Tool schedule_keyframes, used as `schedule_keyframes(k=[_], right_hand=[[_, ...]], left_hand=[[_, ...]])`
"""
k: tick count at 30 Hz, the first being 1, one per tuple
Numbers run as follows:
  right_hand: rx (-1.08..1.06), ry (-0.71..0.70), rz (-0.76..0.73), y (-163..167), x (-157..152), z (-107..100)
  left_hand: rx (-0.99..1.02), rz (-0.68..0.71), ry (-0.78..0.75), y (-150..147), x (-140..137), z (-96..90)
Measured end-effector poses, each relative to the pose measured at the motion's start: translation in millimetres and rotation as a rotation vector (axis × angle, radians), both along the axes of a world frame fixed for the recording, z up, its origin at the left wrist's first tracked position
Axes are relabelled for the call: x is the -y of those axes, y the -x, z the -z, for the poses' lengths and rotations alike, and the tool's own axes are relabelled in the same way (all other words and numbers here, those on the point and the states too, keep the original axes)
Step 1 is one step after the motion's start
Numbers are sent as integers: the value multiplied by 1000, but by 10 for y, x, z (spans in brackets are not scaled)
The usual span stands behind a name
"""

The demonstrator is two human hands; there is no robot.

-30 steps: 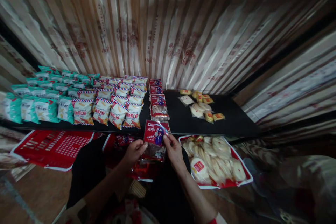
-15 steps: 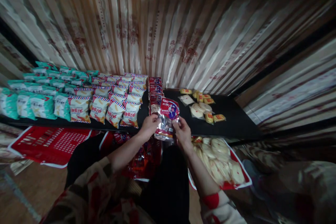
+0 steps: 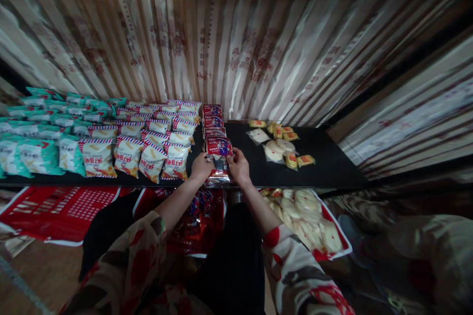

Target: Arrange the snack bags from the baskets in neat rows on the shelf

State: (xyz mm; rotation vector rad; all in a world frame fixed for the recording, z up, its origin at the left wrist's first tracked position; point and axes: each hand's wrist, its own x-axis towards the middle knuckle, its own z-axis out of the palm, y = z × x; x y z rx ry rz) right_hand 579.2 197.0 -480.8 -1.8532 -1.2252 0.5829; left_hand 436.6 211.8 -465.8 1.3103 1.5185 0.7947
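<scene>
A dark red snack packet with a clear lower part (image 3: 219, 147) is at the front end of a column of matching packets (image 3: 212, 120) on the black shelf (image 3: 254, 172). My left hand (image 3: 201, 167) grips its left edge with bent fingers, and my right hand (image 3: 239, 165) pinches the right edge. The packet leans back against the column. Left of my left hand stand rows of white snack bags with striped tops (image 3: 175, 160). To the right of my right hand lie round pale wrapped cakes (image 3: 276, 150) and small yellow packets (image 3: 306, 160).
Teal snack bags (image 3: 40, 156) fill the shelf's left end. Below the front edge are a red basket of similar red packets (image 3: 194, 221), a red basket of pale round cakes (image 3: 308, 216) and a red crate (image 3: 74, 209). A pleated curtain (image 3: 221, 34) hangs behind.
Both hands have carried the red packet forward and down, from in front of the shelf to the front of the column. The view has shifted slightly to the right.
</scene>
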Motion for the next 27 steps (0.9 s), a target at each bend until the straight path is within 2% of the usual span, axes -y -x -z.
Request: schedule_keyframes(k=[4, 10, 18, 22, 27], right_hand=[[114, -15, -39, 88, 109, 69], [325, -24, -22, 168, 196, 100], [404, 2, -46, 179, 222, 179], [481, -48, -46, 179, 191, 156], [562, -55, -200, 185, 34, 55]], left_hand=[[-171, 7, -33, 42, 70, 74], [-364, 30, -82, 13, 156, 54], [-540, 29, -200, -29, 245, 53], [-554, 48, -278, -58, 287, 87], [-539, 127, -366, -122, 372, 175]])
